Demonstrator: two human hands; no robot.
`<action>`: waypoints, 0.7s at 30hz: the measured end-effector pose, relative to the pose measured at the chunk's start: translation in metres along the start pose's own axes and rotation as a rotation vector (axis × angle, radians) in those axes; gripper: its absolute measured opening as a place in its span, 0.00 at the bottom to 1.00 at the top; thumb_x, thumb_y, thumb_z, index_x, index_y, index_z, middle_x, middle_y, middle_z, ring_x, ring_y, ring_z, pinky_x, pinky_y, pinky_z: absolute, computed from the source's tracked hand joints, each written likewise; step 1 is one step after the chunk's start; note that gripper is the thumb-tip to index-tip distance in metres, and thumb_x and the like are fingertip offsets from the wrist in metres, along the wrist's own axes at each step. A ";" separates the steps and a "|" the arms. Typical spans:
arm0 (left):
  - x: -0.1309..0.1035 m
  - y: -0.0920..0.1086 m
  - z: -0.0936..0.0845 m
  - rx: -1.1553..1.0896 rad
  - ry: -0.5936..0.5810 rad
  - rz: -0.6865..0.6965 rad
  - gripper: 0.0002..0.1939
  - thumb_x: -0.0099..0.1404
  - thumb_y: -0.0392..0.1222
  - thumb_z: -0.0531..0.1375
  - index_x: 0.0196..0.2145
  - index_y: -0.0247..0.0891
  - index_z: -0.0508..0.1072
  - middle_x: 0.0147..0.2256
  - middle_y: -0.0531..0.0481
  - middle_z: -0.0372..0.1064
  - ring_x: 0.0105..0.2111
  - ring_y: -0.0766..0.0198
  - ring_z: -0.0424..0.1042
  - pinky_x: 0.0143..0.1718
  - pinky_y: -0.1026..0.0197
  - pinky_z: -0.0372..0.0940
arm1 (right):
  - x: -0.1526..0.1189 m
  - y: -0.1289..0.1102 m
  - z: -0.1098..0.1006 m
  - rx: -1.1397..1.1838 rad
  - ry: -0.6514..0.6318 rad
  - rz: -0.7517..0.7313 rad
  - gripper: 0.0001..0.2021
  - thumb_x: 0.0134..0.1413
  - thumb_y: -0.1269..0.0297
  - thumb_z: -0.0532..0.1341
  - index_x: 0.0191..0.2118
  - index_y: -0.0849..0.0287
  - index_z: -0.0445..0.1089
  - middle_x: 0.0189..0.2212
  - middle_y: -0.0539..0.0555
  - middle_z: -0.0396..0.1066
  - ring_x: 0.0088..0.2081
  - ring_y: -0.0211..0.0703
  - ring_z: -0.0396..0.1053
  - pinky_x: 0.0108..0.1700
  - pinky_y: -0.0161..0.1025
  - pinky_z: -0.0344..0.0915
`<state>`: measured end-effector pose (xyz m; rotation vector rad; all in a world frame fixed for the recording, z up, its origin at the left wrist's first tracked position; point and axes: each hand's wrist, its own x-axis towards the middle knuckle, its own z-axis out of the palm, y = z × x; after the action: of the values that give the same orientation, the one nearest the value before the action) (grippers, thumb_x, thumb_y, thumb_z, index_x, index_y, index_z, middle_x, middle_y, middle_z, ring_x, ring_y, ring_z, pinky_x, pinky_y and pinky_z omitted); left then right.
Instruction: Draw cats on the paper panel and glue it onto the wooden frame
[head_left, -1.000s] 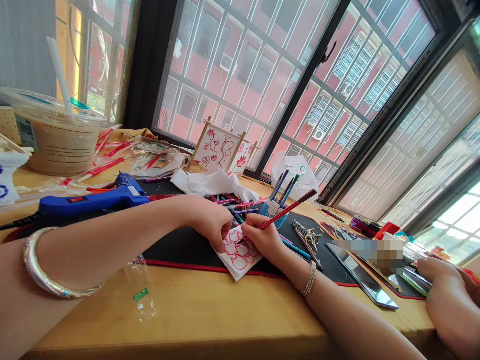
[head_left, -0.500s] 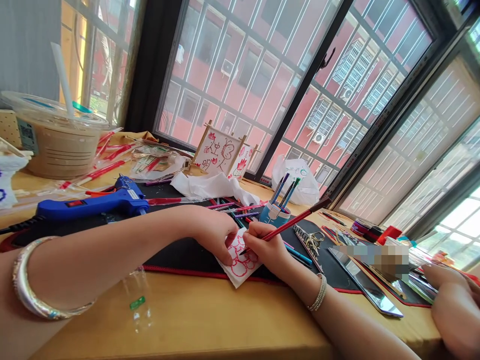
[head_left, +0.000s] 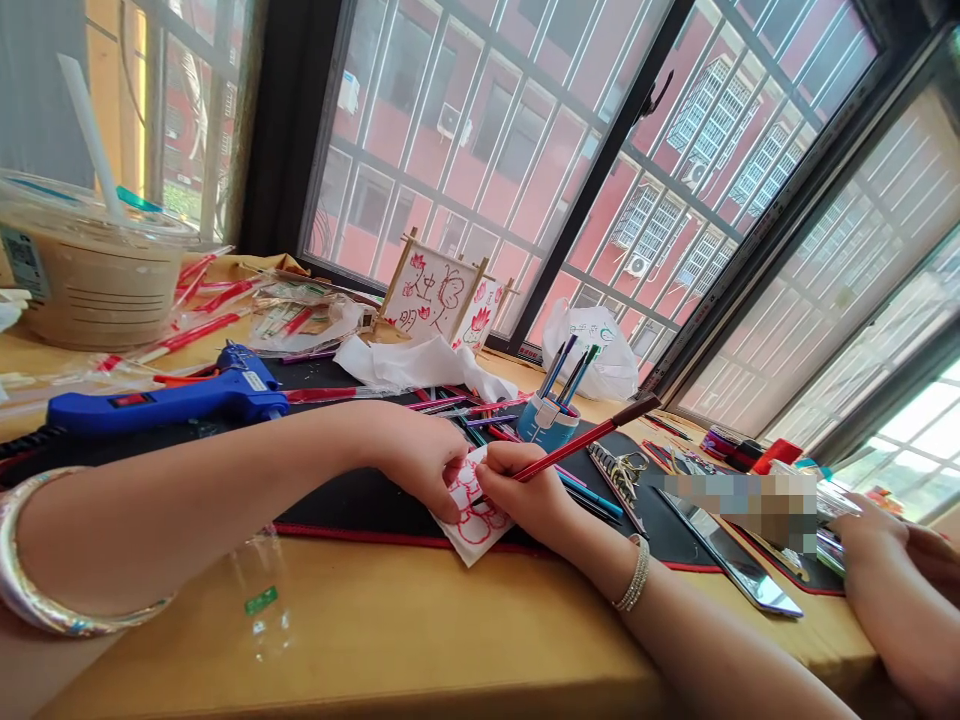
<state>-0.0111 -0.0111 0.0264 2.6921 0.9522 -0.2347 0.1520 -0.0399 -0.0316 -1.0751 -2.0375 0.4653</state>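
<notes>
A small white paper with red curved outlines lies at the front edge of the black mat. My left hand is curled over the paper's left side, thumb and fingers pressed on it. In my right hand is a dark red pen, pinched near its tip and slanting up to the right. The tip points down at the drawing; whether it touches cannot be made out. Right behind my hands stands a blue pen cup with several pens, and loose pens lie around it.
A blue glue gun and a lidded drink cup are on the left. Drawn panels stand by the window. A phone lies right, near another person's hand. Clear plastic wrap is in front.
The view has shifted slightly, moving the drink cup and glue gun left in the picture. The other person's hand sits a little further left. Both my hands keep their holds.
</notes>
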 end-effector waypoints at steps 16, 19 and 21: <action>0.001 0.001 0.000 0.021 -0.008 -0.026 0.19 0.50 0.55 0.57 0.34 0.38 0.70 0.36 0.47 0.70 0.31 0.61 0.66 0.26 0.62 0.56 | 0.000 -0.007 -0.002 0.110 -0.012 0.078 0.13 0.39 0.70 0.53 0.13 0.58 0.47 0.12 0.43 0.46 0.17 0.28 0.45 0.18 0.29 0.44; 0.003 -0.001 0.001 -0.029 0.013 -0.030 0.20 0.47 0.55 0.59 0.35 0.40 0.69 0.36 0.50 0.70 0.31 0.61 0.66 0.27 0.63 0.57 | 0.001 -0.006 -0.005 0.224 0.064 0.166 0.14 0.41 0.68 0.55 0.14 0.58 0.50 0.11 0.43 0.51 0.14 0.28 0.48 0.16 0.29 0.45; 0.004 -0.002 0.001 -0.066 0.025 -0.017 0.19 0.46 0.53 0.60 0.35 0.42 0.69 0.35 0.52 0.69 0.31 0.62 0.65 0.27 0.63 0.56 | 0.004 -0.002 -0.008 0.354 0.155 0.190 0.13 0.44 0.64 0.57 0.16 0.58 0.54 0.10 0.43 0.55 0.13 0.29 0.51 0.15 0.29 0.46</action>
<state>-0.0100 -0.0076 0.0243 2.6337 0.9730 -0.1709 0.1553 -0.0384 -0.0233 -1.0523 -1.6482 0.7823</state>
